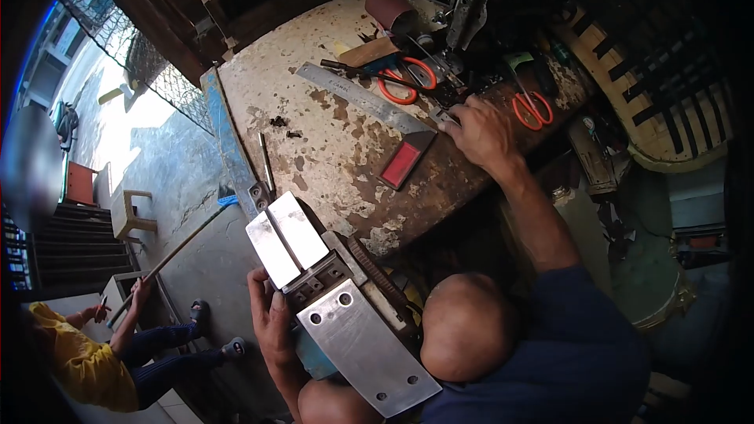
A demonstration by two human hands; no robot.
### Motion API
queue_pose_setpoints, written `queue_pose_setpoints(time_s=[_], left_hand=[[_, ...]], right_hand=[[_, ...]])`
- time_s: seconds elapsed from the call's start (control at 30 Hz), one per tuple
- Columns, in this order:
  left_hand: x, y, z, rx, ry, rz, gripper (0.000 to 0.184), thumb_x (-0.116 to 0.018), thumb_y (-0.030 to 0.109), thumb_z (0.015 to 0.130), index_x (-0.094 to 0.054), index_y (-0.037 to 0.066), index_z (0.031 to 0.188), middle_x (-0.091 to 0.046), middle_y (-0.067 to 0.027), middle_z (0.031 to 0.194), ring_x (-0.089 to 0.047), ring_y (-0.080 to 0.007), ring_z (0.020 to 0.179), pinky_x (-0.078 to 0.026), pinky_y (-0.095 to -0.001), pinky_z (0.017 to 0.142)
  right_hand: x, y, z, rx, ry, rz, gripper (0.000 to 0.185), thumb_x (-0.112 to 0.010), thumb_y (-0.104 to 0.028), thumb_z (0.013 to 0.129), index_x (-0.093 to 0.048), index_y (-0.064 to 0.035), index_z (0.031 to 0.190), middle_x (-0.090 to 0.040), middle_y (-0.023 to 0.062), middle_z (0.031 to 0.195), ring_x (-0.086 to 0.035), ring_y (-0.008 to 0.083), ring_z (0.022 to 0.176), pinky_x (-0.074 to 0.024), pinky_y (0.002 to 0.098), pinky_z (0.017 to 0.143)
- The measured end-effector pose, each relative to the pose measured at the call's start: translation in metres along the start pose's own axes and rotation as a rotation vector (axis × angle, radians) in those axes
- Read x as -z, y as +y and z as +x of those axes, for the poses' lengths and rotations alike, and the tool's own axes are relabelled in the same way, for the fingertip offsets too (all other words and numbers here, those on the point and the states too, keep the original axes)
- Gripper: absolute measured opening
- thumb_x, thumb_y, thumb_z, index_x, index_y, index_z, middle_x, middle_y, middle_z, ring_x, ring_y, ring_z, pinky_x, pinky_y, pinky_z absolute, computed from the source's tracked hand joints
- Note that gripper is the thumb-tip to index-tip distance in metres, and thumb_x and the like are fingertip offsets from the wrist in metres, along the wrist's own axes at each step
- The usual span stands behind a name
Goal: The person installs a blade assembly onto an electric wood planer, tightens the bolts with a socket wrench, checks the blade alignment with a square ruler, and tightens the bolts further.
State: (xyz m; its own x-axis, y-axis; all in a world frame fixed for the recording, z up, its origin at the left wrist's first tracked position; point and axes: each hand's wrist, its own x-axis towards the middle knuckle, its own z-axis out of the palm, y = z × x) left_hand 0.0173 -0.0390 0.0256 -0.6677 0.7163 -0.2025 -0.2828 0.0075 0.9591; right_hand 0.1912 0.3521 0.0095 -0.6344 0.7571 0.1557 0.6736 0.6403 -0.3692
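My left hand point(272, 326) is curled at the near left edge of a metal plate assembly, its fingers and thumb against the edge. A bright flat plate point(287, 235) with a narrow slot forms the far part of it. A longer steel plate point(369, 345) with holes near its ends forms the near part, over my lap. My right hand point(483, 133) reaches to the workbench, fingertips closed together at a small metal piece point(444, 116) beside the tool pile. Its kind is too small to tell. A steel ruler point(357, 96) and a red-faced rectangular block point(404, 161) lie close to that hand.
Orange-handled scissors point(400, 94) and another pair point(532, 110) lie on the worn workbench point(314, 157). A sandpaper roll point(390, 9), small dark screws point(278, 121) and a thin rod point(265, 161) are there too. A person in yellow point(86, 361) holds a long stick at left.
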Motion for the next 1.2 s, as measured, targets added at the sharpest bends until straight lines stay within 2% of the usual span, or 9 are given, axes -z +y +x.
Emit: queue_pose_setpoints(time_s=[0.07,0.2,0.4,0.53,0.67,0.8,0.87,0.97,1.2], left_hand=[[0.001,0.001,-0.001,0.006,0.001,-0.001,0.058,-0.067,0.036,0.096,-0.041,0.004,0.136,-0.055,-0.0118,0.126,-0.054,-0.0163,0.115,-0.043,-0.0305,0.099],[-0.008,0.009,-0.005,0.029,0.056,-0.002,0.054,-0.067,0.033,0.096,-0.043,0.004,0.135,-0.056,-0.0113,0.126,-0.054,-0.0174,0.116,-0.044,-0.0311,0.100],[-0.011,0.020,-0.005,0.012,0.050,0.104,0.040,-0.062,0.028,0.101,-0.049,0.003,0.129,-0.056,-0.0078,0.123,-0.054,-0.0153,0.112,-0.045,-0.0298,0.096],[-0.002,0.019,-0.004,-0.059,0.094,0.145,0.028,-0.057,0.020,0.104,-0.051,0.002,0.126,-0.057,-0.0082,0.123,-0.056,-0.0138,0.111,-0.046,-0.0274,0.093],[-0.016,0.045,0.006,-0.173,0.241,0.271,0.027,-0.055,0.015,0.105,-0.051,0.000,0.126,-0.060,-0.0110,0.124,-0.058,-0.0145,0.113,-0.047,-0.0286,0.094],[-0.030,0.079,0.022,-0.391,0.258,0.434,0.030,-0.053,0.012,0.104,-0.050,-0.003,0.130,-0.062,-0.0164,0.124,-0.061,-0.0219,0.115,-0.051,-0.0353,0.095],[-0.043,0.098,0.033,-0.461,-0.065,0.266,0.035,-0.051,0.023,0.107,-0.049,-0.002,0.132,-0.061,-0.0198,0.127,-0.064,-0.0285,0.114,-0.055,-0.0394,0.090],[-0.062,0.106,0.048,-0.263,-0.291,-0.196,0.046,-0.052,0.031,0.107,-0.045,-0.004,0.137,-0.057,-0.0224,0.131,-0.061,-0.0331,0.120,-0.056,-0.0440,0.093],[-0.073,0.097,0.060,-0.286,-0.217,-0.275,0.041,-0.076,0.014,0.094,-0.055,0.000,0.126,-0.062,-0.0101,0.120,-0.061,-0.0179,0.111,-0.053,-0.0351,0.094]], right_hand=[[-0.007,-0.007,-0.005,-0.001,0.037,-0.253,0.028,-0.079,-0.025,0.084,-0.074,-0.0061,0.103,-0.066,0.0128,0.101,-0.064,0.0346,0.104,-0.0518,0.0461,0.087],[-0.004,-0.006,0.008,-0.093,-0.092,-0.159,0.032,-0.083,-0.026,0.080,-0.073,-0.0028,0.099,-0.068,0.0177,0.114,-0.064,0.0350,0.112,-0.0523,0.0473,0.094],[-0.013,0.015,0.027,-0.206,-0.325,0.168,0.035,-0.087,-0.022,0.072,-0.070,-0.0044,0.097,-0.073,0.0115,0.092,-0.071,0.0289,0.090,-0.0535,0.0414,0.080],[-0.006,-0.001,0.022,-0.211,-0.077,0.263,0.036,-0.086,-0.020,0.075,-0.071,-0.0050,0.104,-0.073,0.0093,0.087,-0.070,0.0208,0.080,-0.0530,0.0362,0.074],[0.006,-0.042,0.013,0.011,0.171,0.773,0.027,-0.079,-0.011,0.089,-0.072,-0.0015,0.114,-0.076,0.0037,0.095,-0.067,0.0073,0.079,-0.0495,0.0221,0.071],[0.039,-0.115,-0.006,0.110,-0.133,1.417,0.021,-0.076,-0.013,0.094,-0.073,-0.0024,0.112,-0.074,0.0021,0.094,-0.065,0.0049,0.078,-0.0504,0.0206,0.068],[0.049,-0.145,-0.019,0.128,-0.354,1.501,0.022,-0.076,-0.014,0.094,-0.073,-0.0031,0.113,-0.074,0.0019,0.093,-0.064,0.0049,0.077,-0.0515,0.0222,0.066],[0.043,-0.170,-0.025,0.138,-0.634,1.749,0.026,-0.073,-0.016,0.097,-0.070,-0.0029,0.119,-0.073,0.0018,0.096,-0.064,0.0055,0.081,-0.0521,0.0228,0.071],[0.041,-0.183,-0.033,0.100,-0.764,1.760,0.025,-0.069,-0.017,0.099,-0.069,-0.0023,0.120,-0.072,0.0011,0.095,-0.064,0.0061,0.080,-0.0525,0.0225,0.071]])
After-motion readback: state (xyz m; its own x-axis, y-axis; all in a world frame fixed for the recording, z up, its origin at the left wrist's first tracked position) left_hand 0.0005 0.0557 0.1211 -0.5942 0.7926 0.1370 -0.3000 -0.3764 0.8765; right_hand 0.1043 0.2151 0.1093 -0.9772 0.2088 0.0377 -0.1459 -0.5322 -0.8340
